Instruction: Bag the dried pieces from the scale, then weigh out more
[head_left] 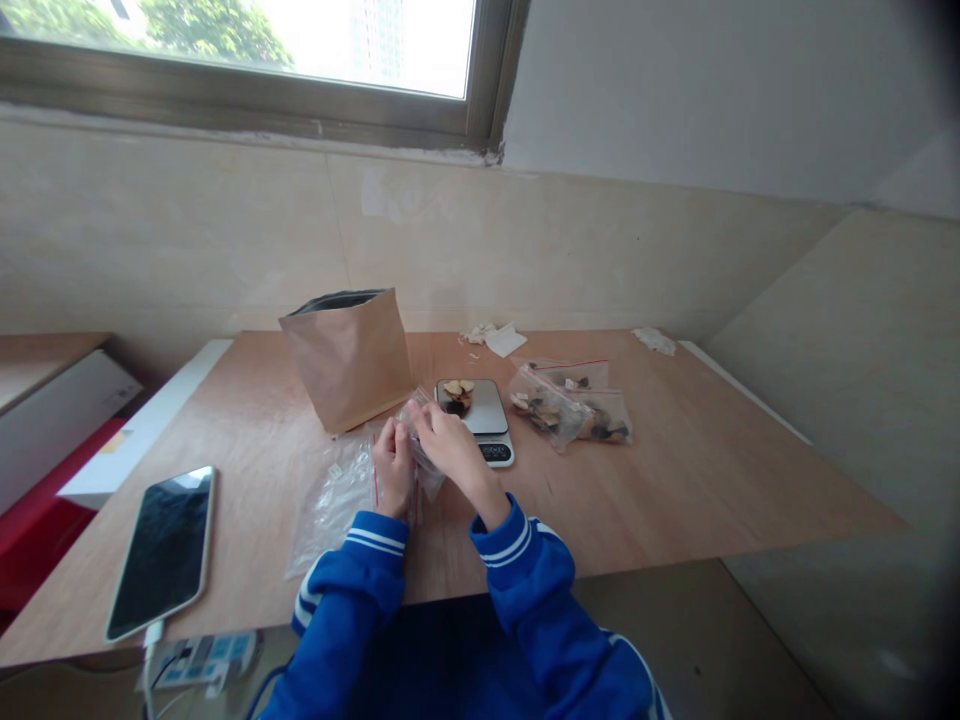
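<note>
Both hands are close together in front of a small kitchen scale (491, 408). My left hand (393, 462) is closed on a clear zip bag (430, 470). My right hand (448, 440) pinches the same bag near its top, fingers bent. On the scale's plate lie dried slices (458, 392), pale ones and a dark piece. Beneath and left of my left hand, clear plastic zip bags (334, 510) with a red strip lie flat. A brown paper pouch (349, 360) stands with its top open behind my hands.
Several filled zip bags (559, 405) lie right of the scale. Crumpled white paper (504, 340) is near the wall, with another scrap (654, 341) at the far right. A tablet (163, 550) with a white cable lies on the left of the wooden table (690, 480).
</note>
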